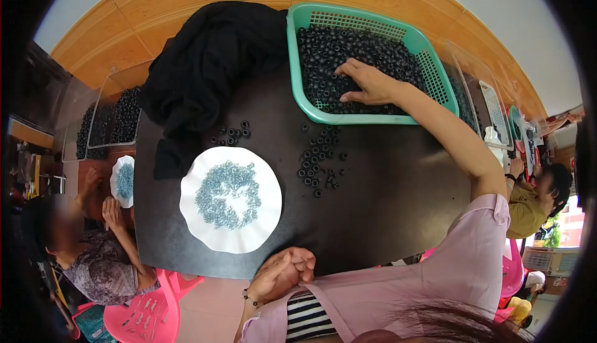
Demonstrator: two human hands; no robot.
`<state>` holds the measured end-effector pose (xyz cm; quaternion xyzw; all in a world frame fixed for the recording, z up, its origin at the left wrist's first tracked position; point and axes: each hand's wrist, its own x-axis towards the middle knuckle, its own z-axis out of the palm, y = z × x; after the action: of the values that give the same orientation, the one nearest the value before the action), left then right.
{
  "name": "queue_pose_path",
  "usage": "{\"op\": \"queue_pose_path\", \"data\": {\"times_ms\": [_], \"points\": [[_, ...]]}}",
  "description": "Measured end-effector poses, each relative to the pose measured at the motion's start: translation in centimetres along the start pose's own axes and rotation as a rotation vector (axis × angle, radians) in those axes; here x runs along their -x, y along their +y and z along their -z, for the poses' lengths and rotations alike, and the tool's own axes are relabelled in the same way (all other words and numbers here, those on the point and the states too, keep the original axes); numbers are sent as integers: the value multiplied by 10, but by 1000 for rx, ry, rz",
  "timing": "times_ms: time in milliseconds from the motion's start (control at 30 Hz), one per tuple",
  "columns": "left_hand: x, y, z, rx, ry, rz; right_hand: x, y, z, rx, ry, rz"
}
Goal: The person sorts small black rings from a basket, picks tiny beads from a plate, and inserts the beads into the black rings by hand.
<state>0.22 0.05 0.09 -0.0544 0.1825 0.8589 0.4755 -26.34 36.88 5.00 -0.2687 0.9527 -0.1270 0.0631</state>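
My right hand (367,83) reaches into a green plastic basket (373,119) of small black rings (339,44); its fingers are spread over the rings. At the table's front edge my left hand (285,273) is curled, palm upward, and whatever it may hold is too small or hidden to name. Just beyond that hand lies a white wavy-edged plate (261,234) with small clear bluish pieces (214,200) on it. Loose black rings (318,153) are scattered between the plate and the basket, and several more (232,134) sit behind the plate.
A black cloth (211,57) is heaped at the back left of the dark table (385,194). To the left a person (102,259) sits near another plate (125,181) and clear bins of black rings (126,116). Another person (535,197) is at the far right.
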Motion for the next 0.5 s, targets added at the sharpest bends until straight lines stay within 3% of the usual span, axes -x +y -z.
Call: {"op": "queue_pose_path", "data": {"times_ms": [267,500], "points": [[1,-1,1,15,-7,11,-14,1,-10,93,-10,176],[1,0,1,6,-18,8,-29,-2,-17,147,-134,144]]}}
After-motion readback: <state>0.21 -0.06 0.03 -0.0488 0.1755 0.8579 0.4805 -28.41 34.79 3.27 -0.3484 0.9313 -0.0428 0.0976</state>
